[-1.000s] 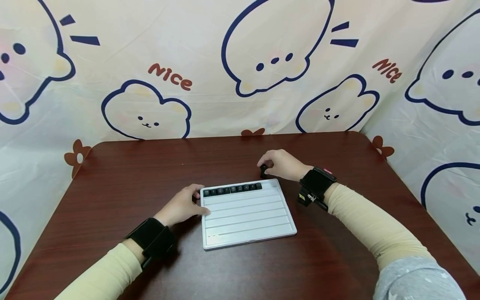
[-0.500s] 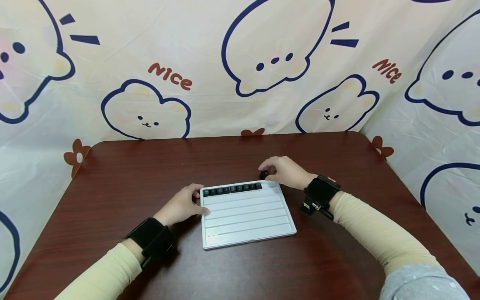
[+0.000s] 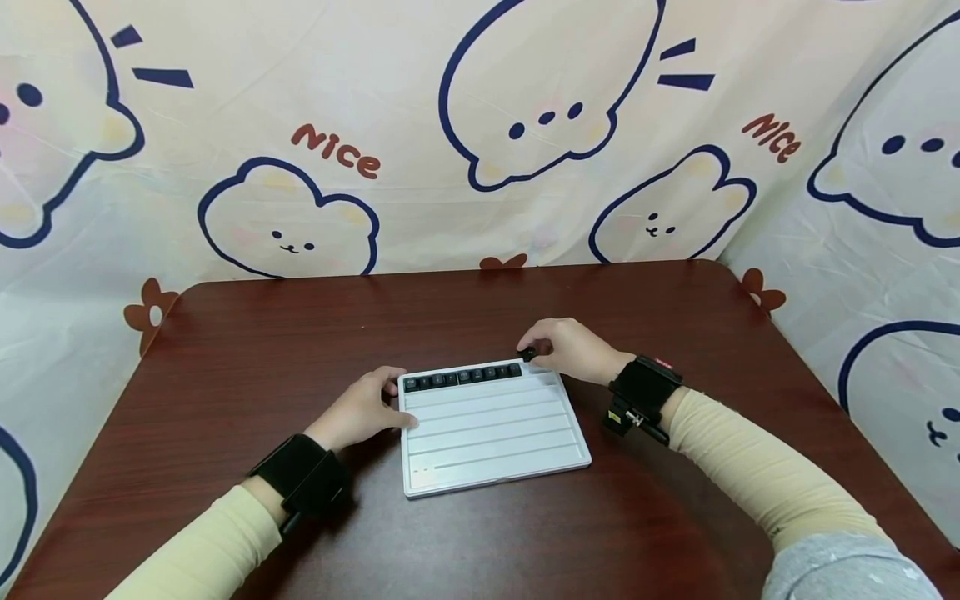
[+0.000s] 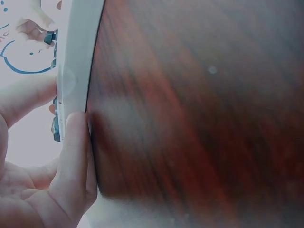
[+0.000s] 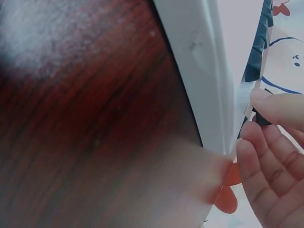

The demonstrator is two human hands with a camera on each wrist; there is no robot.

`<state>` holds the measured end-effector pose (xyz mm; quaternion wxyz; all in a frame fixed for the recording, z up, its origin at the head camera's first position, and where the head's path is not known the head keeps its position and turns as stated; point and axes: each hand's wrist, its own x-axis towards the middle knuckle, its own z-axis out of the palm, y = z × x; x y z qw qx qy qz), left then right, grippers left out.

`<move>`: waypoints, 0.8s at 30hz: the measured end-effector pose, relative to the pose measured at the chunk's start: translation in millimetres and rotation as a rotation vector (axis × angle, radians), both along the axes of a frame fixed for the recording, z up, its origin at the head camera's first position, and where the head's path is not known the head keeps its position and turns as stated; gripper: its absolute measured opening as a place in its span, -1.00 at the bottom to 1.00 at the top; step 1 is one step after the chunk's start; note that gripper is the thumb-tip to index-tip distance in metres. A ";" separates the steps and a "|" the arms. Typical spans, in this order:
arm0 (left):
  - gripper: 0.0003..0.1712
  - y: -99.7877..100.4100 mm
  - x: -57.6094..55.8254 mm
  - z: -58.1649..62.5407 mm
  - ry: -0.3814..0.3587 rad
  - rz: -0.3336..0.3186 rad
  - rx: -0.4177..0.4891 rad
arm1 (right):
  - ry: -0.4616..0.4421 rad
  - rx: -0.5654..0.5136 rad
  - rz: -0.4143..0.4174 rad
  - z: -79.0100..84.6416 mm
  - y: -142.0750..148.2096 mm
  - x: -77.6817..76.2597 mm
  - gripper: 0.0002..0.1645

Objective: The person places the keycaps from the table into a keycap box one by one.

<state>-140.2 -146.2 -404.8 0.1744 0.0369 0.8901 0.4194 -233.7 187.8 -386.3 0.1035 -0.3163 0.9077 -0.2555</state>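
A white rectangular board (image 3: 491,437) with raised ridges lies on the table, slightly turned. Along its far edge runs a row of black keycaps (image 3: 463,377). My left hand (image 3: 362,410) holds the board's left side, thumb near the top face and fingers at the far-left corner. In the left wrist view, its fingers (image 4: 76,142) touch the pale rim. At the far-right corner, my right hand (image 3: 576,350) pinches a single black keycap (image 3: 528,354) between thumb and fingers, just right of the row. The right wrist view shows this keycap (image 5: 262,118) partly hidden by the thumb.
The dark red-brown wooden table (image 3: 300,333) extends around the board on all sides. Behind it hangs a pale cloth (image 3: 420,225) printed with cartoon animals. Black straps with devices (image 3: 645,387) sit on both wrists.
My right hand has come down and nearer with the keycap, from beyond the far edge to the board's far-right corner. My left hand and the board stay nearly where they were.
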 end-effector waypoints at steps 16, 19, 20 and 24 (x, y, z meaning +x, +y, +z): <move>-0.09 -0.9 -0.6 -2.2 -0.015 -0.002 0.007 | 0.016 0.006 0.024 -6.1 -0.5 2.3 -0.71; -0.09 -1.6 -1.7 -3.0 -0.014 -0.001 0.000 | 0.020 0.004 0.030 -6.6 0.0 2.7 -0.72; -0.09 -1.5 -1.8 -3.0 -0.014 0.000 -0.003 | 0.020 0.005 0.029 -6.5 0.1 3.0 -0.72; -0.09 -1.5 -2.3 -2.7 -0.014 0.002 -0.008 | 0.016 0.014 0.026 -6.6 0.0 3.7 -0.72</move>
